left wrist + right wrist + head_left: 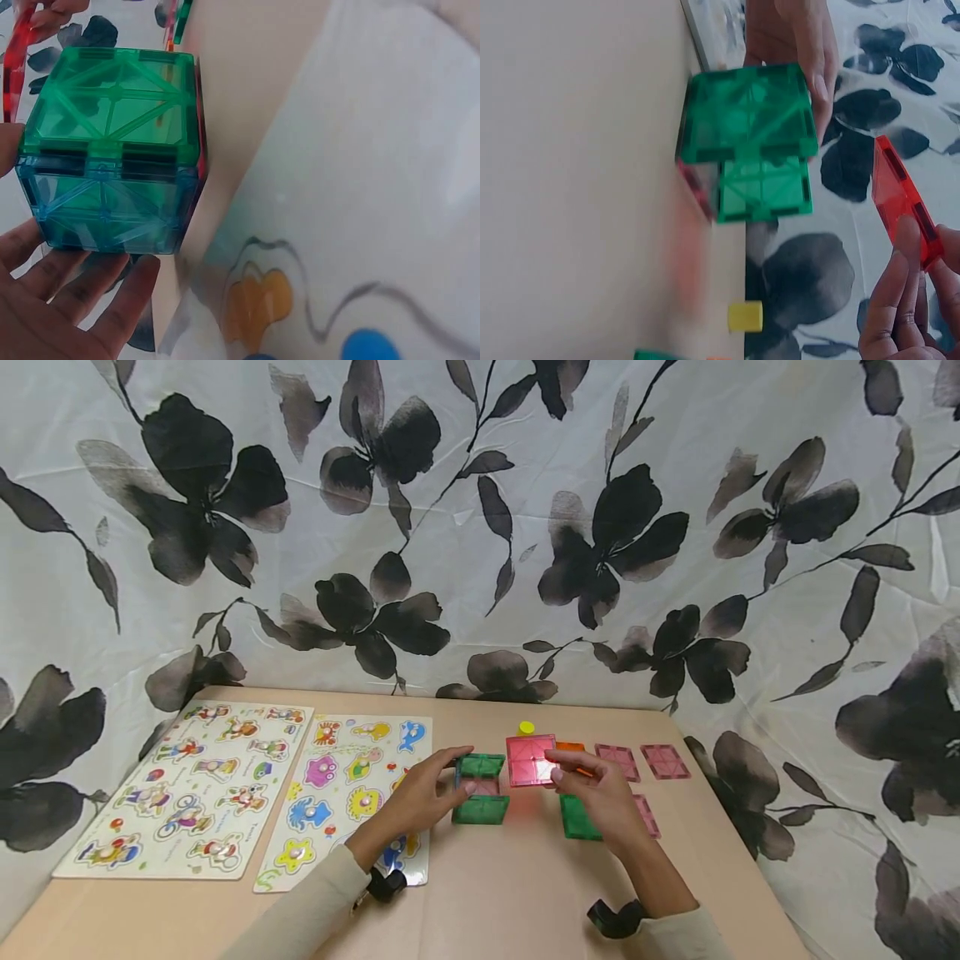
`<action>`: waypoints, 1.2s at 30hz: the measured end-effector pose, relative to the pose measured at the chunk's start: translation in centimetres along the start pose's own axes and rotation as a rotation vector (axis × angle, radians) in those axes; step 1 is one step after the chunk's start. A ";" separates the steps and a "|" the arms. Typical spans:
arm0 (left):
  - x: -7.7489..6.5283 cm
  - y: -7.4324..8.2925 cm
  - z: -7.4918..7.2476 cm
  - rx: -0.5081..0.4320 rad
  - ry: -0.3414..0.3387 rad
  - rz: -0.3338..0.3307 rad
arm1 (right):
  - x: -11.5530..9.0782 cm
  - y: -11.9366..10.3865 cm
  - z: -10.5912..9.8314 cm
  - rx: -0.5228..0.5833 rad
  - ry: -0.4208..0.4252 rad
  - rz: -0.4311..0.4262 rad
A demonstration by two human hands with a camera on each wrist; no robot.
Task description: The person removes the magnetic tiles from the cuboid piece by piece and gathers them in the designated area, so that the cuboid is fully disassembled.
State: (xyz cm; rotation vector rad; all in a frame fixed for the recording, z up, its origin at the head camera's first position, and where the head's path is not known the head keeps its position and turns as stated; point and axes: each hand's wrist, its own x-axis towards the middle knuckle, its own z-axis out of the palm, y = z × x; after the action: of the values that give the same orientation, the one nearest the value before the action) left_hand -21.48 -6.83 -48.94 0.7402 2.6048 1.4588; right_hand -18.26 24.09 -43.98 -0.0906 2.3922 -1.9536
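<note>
A small open-sided box of magnetic tiles [480,812] stands on the table, with green tiles on two sides, a blue one facing the left wrist camera and a red one at its base. My left hand [420,797] holds this box [112,105], thumb on one side and fingers along the blue tile. To its right, a red magnetic tile [529,762] is raised off the table, pinched by its edge between the thumb and fingers of my right hand [606,800]. In the right wrist view that red tile [898,196] is tilted, apart from the box.
Loose tiles lie at the right: a green one [577,818], an orange one [572,747] and several red ones, including one near the far right corner [665,762]. A yellow piece [526,727] sits behind. Two picture puzzle boards [251,827] [273,881] cover the left side. Floral fabric [480,568] hangs behind the table.
</note>
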 end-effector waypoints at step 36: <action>-0.5 -0.4 0.1 -0.057 -0.008 -0.036 | -4.5 3.6 -14.5 0.040 0.250 -0.062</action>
State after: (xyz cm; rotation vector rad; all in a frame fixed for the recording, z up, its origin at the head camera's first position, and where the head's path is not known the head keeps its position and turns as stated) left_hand -21.18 -7.12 -49.41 0.6874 2.5453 1.5101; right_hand -14.95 39.30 -44.58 0.0874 2.5248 -2.1561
